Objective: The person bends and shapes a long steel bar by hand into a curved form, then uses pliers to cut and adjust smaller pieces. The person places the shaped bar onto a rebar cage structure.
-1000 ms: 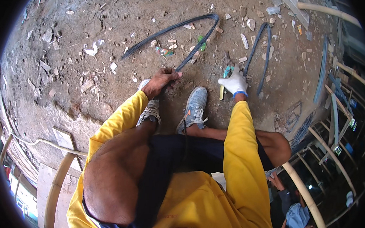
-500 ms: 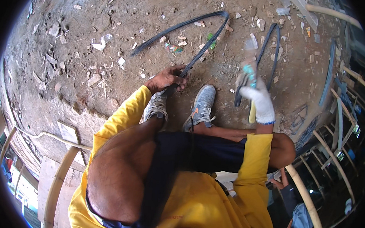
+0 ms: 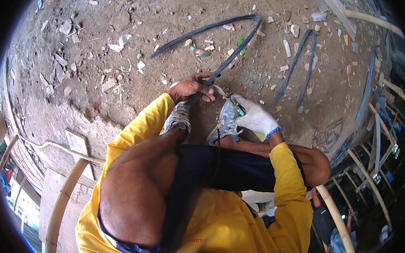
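Note:
My left hand [image 3: 193, 88] is bare and closed around one end of a bundle of dark wire [image 3: 233, 57]. The bundle runs up and away from the fingers, then bends sharply back to the left along the dirt. My right hand [image 3: 257, 115], in a white knit glove with a blue cuff edge, grips a hand tool with a metal head [image 3: 221, 92], a teal part and a yellow end. The tool's head is close to the wire beside my left fingers; I cannot tell whether they touch. Both hands are above my grey shoes [image 3: 228, 118].
Another bent wire bundle [image 3: 310, 63] lies to the right, with a longer dark strip [image 3: 367, 87] beyond it. Paper scraps, stones and chips litter the dirt ground [image 3: 138, 36]. Bamboo poles [image 3: 339, 220] stand at the lower right, near another person [image 3: 342, 248]. A board [image 3: 78, 145] lies left.
My right hand has swung left and inward with the tool, from beside the second bundle to my left hand. My left hand keeps its hold on the wire.

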Motion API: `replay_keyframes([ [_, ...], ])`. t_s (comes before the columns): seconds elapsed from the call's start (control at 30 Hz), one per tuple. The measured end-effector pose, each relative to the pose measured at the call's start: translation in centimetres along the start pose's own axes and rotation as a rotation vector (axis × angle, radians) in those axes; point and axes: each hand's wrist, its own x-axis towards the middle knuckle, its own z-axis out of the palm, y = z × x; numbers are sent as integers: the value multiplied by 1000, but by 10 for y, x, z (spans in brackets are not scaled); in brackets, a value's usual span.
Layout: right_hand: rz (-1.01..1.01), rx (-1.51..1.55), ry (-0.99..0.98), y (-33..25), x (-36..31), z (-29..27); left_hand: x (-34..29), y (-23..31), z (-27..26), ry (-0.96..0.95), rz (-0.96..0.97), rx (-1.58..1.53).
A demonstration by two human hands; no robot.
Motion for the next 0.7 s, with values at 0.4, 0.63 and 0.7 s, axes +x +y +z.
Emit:
replay_keyframes([
  [0.4,69,5,115,-8,-2,11,4,-8,-9,-7,10,11],
  [0.63,390,-328,177,-14,11,2,10,-6,-12,296,178,773],
  [0.7,529,-299,271,-9,26,-4,17,-8,-4,475,276,1017],
])
